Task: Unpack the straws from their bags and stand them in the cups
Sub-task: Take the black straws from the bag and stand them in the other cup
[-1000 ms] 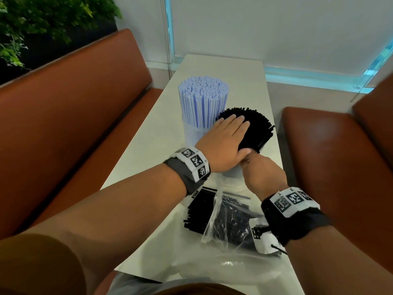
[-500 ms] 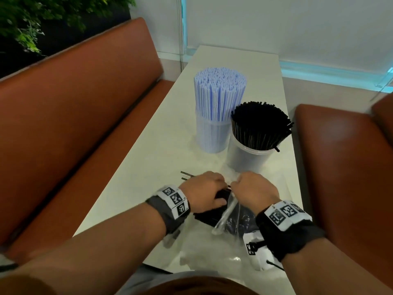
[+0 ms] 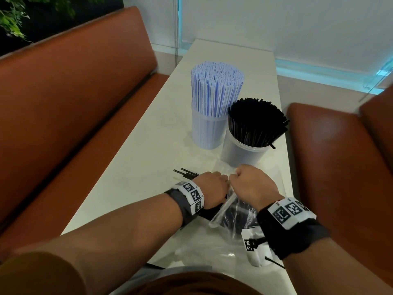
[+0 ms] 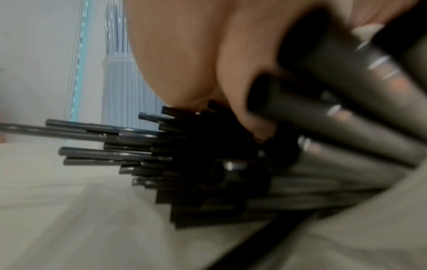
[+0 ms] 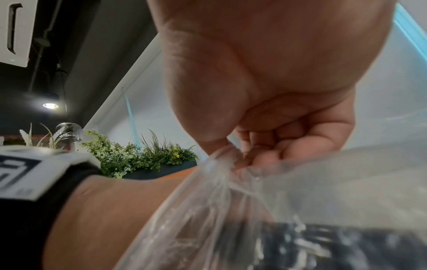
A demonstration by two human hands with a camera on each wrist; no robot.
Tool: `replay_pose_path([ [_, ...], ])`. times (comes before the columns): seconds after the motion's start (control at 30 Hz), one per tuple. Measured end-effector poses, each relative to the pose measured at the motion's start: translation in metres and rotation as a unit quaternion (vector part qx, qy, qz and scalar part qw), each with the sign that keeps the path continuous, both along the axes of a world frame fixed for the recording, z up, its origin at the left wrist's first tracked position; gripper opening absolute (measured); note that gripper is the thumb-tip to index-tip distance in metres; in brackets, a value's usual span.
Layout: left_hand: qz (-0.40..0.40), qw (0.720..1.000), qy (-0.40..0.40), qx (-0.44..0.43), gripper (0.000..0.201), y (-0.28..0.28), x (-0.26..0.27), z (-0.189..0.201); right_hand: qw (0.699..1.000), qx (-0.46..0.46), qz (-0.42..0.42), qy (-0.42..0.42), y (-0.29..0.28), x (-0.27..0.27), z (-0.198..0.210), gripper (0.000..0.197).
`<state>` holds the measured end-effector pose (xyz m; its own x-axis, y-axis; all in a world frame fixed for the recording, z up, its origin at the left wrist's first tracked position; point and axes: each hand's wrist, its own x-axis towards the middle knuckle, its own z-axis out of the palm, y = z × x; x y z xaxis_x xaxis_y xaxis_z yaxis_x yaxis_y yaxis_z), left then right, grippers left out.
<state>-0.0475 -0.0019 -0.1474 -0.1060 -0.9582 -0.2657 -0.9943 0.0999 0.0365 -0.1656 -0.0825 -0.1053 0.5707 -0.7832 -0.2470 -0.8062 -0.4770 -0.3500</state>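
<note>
Two clear cups stand on the white table (image 3: 136,167): one packed with blue-white straws (image 3: 214,90), the other (image 3: 242,154) full of black straws (image 3: 255,122). Near the front edge my left hand (image 3: 212,188) grips a bundle of black straws (image 4: 161,164) lying on the table; a few tips (image 3: 185,173) poke out past it. My right hand (image 3: 253,186) pinches the gathered edge of a clear plastic bag (image 5: 231,201) holding more black straws (image 5: 346,246). The two hands sit close together, just in front of the black-straw cup.
Brown benches run along both sides of the table, left (image 3: 74,103) and right (image 3: 340,156). Crumpled clear plastic (image 3: 202,250) lies at the near table edge. A wall with a lit blue strip (image 3: 319,71) closes the far end. Plants (image 3: 12,20) stand behind the left bench.
A second ago my left palm lay flat on the black straws in the cup. Both hands have since come down to the bag and loose straws; the left took the bundle, the right the bag.
</note>
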Motion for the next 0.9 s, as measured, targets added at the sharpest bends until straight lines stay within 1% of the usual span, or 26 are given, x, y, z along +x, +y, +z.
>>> replay_pose_path([
  [0.2,0.002,0.999,-0.034,-0.027,0.035,0.005,0.01,0.01,1.0,-0.005,-0.002,0.0,-0.003,-0.002,-0.003,0.021],
  [0.37,0.027,0.997,-0.06,-0.041,0.024,0.025,0.04,0.013,1.0,-0.013,-0.011,-0.011,-0.006,-0.003,-0.005,0.02],
  [0.5,0.082,0.994,-0.052,-0.042,0.033,0.054,0.083,0.013,0.999,-0.002,-0.022,-0.024,-0.007,-0.008,-0.008,0.011],
  [0.6,0.145,0.988,-0.034,-0.037,0.03,0.078,0.111,0.012,1.0,0.009,-0.016,-0.02,-0.003,-0.01,-0.009,0.021],
  [0.67,0.195,0.98,-0.002,-0.047,0.025,0.09,0.125,0.011,0.999,-0.011,-0.006,-0.039,0.001,-0.009,-0.011,0.027],
  [0.7,0.217,0.974,0.012,-0.057,0.023,0.095,0.13,0.01,0.997,-0.029,-0.002,-0.073,0.004,-0.007,-0.01,0.033],
  [0.73,0.234,0.969,0.026,-0.069,0.023,0.099,0.134,0.01,0.991,-0.048,0.005,-0.128,0.008,-0.005,-0.008,0.039],
  [0.8,0.256,0.959,0.064,-0.098,0.023,0.103,0.136,0.009,0.963,-0.056,0.018,-0.262,0.016,0.001,0.0,0.042],
  [0.87,0.256,0.951,0.11,-0.131,0.023,0.104,0.131,0.011,0.922,-0.004,0.019,-0.387,0.027,0.008,0.01,0.036],
  [0.9,0.246,0.949,0.129,-0.147,0.023,0.101,0.125,0.013,0.9,0.034,0.015,-0.434,0.033,0.012,0.014,0.034],
])
